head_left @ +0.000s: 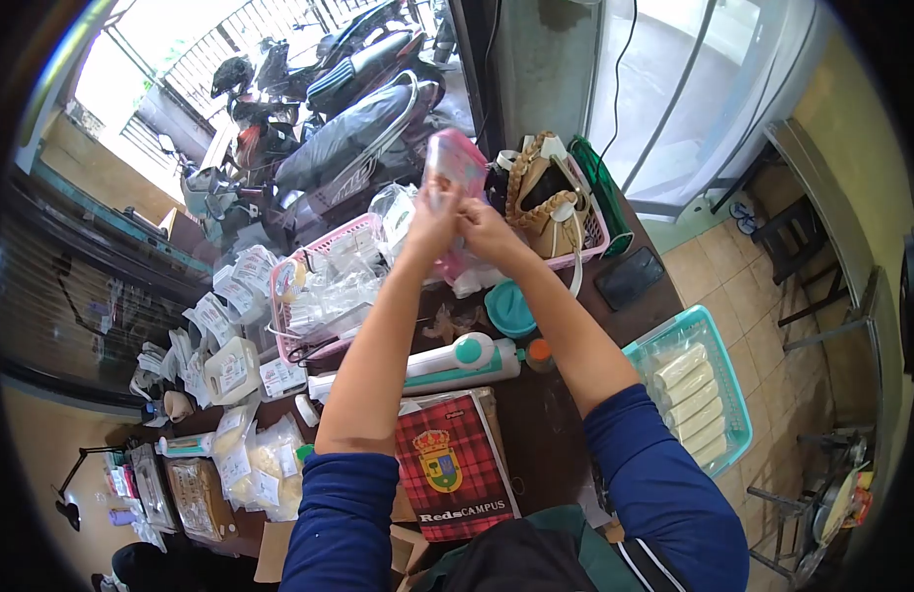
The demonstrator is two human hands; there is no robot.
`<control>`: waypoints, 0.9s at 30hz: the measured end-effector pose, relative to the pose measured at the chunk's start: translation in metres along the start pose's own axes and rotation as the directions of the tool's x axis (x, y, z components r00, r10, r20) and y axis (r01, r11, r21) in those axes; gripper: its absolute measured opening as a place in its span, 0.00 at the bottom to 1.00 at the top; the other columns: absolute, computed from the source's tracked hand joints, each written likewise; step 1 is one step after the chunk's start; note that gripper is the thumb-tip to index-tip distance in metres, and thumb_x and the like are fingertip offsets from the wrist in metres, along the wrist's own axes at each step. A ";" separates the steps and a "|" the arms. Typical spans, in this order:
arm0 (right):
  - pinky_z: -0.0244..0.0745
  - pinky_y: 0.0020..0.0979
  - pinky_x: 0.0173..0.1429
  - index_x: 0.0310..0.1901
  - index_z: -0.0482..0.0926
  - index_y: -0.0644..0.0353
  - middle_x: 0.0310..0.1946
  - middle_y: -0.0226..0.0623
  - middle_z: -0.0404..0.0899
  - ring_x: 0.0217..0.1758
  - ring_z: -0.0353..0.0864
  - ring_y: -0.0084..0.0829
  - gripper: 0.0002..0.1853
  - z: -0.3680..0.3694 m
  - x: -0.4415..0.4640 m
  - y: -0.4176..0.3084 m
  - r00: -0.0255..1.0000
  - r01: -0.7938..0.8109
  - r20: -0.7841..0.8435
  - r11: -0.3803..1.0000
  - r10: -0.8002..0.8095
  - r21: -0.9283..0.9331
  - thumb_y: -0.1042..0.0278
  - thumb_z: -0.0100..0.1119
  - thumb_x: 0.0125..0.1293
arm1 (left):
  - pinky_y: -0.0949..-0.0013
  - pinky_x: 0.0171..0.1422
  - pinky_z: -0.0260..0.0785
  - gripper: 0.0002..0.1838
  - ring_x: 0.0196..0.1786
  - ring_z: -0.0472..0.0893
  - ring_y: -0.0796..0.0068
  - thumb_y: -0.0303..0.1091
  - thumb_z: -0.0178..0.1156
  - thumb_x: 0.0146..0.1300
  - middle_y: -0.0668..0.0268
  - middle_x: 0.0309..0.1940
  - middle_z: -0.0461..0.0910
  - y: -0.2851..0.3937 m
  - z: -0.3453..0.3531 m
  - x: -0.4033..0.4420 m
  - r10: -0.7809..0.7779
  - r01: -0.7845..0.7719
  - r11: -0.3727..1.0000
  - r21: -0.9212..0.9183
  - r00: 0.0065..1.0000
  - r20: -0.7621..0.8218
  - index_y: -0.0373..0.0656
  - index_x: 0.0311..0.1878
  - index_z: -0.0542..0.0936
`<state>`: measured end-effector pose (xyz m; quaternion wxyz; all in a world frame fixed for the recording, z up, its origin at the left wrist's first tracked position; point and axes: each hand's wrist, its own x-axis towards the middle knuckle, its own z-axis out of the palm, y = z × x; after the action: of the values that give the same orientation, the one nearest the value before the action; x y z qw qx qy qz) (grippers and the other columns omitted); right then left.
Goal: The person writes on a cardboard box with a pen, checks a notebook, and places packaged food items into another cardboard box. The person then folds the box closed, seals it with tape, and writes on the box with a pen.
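Both arms reach forward over the dark table. My left hand (435, 219) has its fingers closed on a pink plastic packet (459, 163), slightly blurred, with pale markings. My right hand (485, 233) is pinched against the packet's lower side, touching the left hand. More pink shows below the hands, so part of the packet is hidden behind them. To the left of the hands is a pink basket (277, 314) filled with clear plastic bags (324, 291). A woven-handled handbag (551, 212) stands in another basket just to the right.
A white-and-teal bag sealer (447, 360), a teal round container (509, 309), and a red plaid notebook (452, 464) lie nearer me. A teal basket (743, 424) with wrapped rolls sits right. A dark phone (630, 278) lies near the table edge. Glass window behind.
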<state>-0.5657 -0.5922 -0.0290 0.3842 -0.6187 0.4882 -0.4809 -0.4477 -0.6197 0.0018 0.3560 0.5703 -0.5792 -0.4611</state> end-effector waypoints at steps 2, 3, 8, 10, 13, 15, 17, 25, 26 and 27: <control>0.69 0.33 0.56 0.50 0.77 0.61 0.50 0.43 0.73 0.51 0.75 0.38 0.17 0.004 -0.010 -0.018 0.989 0.147 0.030 0.989 -0.147 -0.016 0.64 0.56 0.62 | 0.66 0.42 0.74 0.42 0.45 0.79 0.66 0.47 0.67 0.52 0.52 0.47 0.75 0.017 -0.017 -0.007 -0.074 0.058 0.937 -0.345 0.997 -0.034 0.37 0.64 0.59; 0.67 0.35 0.58 0.47 0.78 0.62 0.50 0.46 0.73 0.52 0.74 0.42 0.17 0.004 -0.017 -0.029 0.980 0.191 -0.045 0.980 -0.194 -0.055 0.62 0.58 0.59 | 0.66 0.41 0.74 0.42 0.44 0.79 0.68 0.44 0.68 0.51 0.53 0.46 0.75 0.010 -0.025 -0.005 -0.061 0.054 0.939 -0.340 0.998 -0.009 0.37 0.64 0.58; 0.74 0.32 0.45 0.45 0.77 0.67 0.46 0.45 0.75 0.43 0.78 0.34 0.19 -0.005 -0.010 0.012 0.798 -0.319 -0.413 0.888 0.440 0.331 0.63 0.64 0.55 | 0.64 0.48 0.74 0.34 0.46 0.79 0.64 0.32 0.64 0.56 0.52 0.49 0.74 -0.016 -0.034 -0.007 0.010 -0.015 0.971 -0.239 1.000 -0.022 0.37 0.64 0.60; 0.74 0.26 0.33 0.46 0.76 0.67 0.40 0.39 0.78 0.32 0.78 0.25 0.18 -0.019 -0.017 -0.007 0.772 -0.501 -0.087 0.686 0.630 0.529 0.67 0.64 0.55 | 0.63 0.57 0.68 0.35 0.52 0.76 0.58 0.36 0.63 0.57 0.49 0.50 0.74 -0.024 -0.029 -0.006 0.230 -0.107 0.896 0.431 0.942 -0.243 0.36 0.64 0.59; 0.71 0.21 0.30 0.44 0.78 0.65 0.29 0.33 0.79 0.27 0.75 0.19 0.13 -0.019 -0.007 -0.005 0.966 -0.187 -0.048 0.813 0.255 0.551 0.75 0.60 0.55 | 0.59 0.61 0.63 0.42 0.56 0.73 0.50 0.57 0.60 0.54 0.45 0.51 0.74 0.010 -0.022 -0.019 0.343 -0.166 0.707 0.687 0.931 -0.127 0.33 0.62 0.62; 0.70 0.22 0.30 0.41 0.80 0.63 0.27 0.29 0.77 0.26 0.73 0.18 0.12 -0.018 0.010 -0.009 0.996 0.006 -0.088 0.965 0.018 0.263 0.79 0.51 0.56 | 0.55 0.61 0.63 0.52 0.58 0.72 0.47 0.72 0.54 0.49 0.44 0.53 0.73 0.047 -0.022 -0.024 0.121 -0.117 0.722 0.682 0.992 0.042 0.31 0.61 0.64; 0.72 0.23 0.34 0.40 0.79 0.65 0.29 0.32 0.79 0.29 0.76 0.21 0.14 -0.019 0.018 -0.011 0.992 -0.057 -0.098 0.972 0.081 0.229 0.82 0.47 0.54 | 0.56 0.63 0.62 0.57 0.61 0.69 0.50 0.77 0.52 0.44 0.44 0.55 0.72 0.056 -0.017 -0.023 -0.013 -0.036 0.725 0.688 0.998 0.066 0.30 0.61 0.64; 0.72 0.35 0.39 0.37 0.74 0.62 0.29 0.43 0.76 0.35 0.78 0.40 0.13 -0.079 -0.134 -0.041 0.992 0.049 0.125 0.816 0.029 -0.577 0.67 0.62 0.51 | 0.57 0.63 0.60 0.46 0.63 0.65 0.56 0.62 0.66 0.44 0.52 0.58 0.67 0.028 0.006 -0.024 0.146 -0.006 0.168 0.986 0.989 -0.018 0.40 0.60 0.65; 0.73 0.39 0.44 0.41 0.73 0.60 0.34 0.45 0.75 0.42 0.77 0.43 0.19 -0.074 -0.157 -0.033 0.982 -0.040 0.113 0.752 0.152 -0.657 0.63 0.66 0.49 | 0.57 0.63 0.60 0.46 0.63 0.65 0.56 0.62 0.66 0.44 0.52 0.58 0.67 0.028 0.008 -0.019 0.164 -0.005 0.174 0.985 0.986 -0.024 0.40 0.60 0.65; 0.72 0.41 0.47 0.47 0.70 0.55 0.39 0.44 0.73 0.45 0.76 0.45 0.24 -0.068 -0.172 -0.041 0.968 -0.070 0.116 0.683 0.223 -0.727 0.60 0.68 0.49 | 0.57 0.63 0.60 0.44 0.62 0.66 0.56 0.59 0.66 0.44 0.52 0.57 0.67 0.023 0.011 -0.014 0.179 0.008 0.133 0.991 0.983 -0.032 0.40 0.60 0.65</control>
<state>-0.6320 -0.4157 -0.0113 0.1957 -0.7219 0.6449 -0.1570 -0.4643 -0.6063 0.0219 -0.0397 0.6605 -0.7436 0.0955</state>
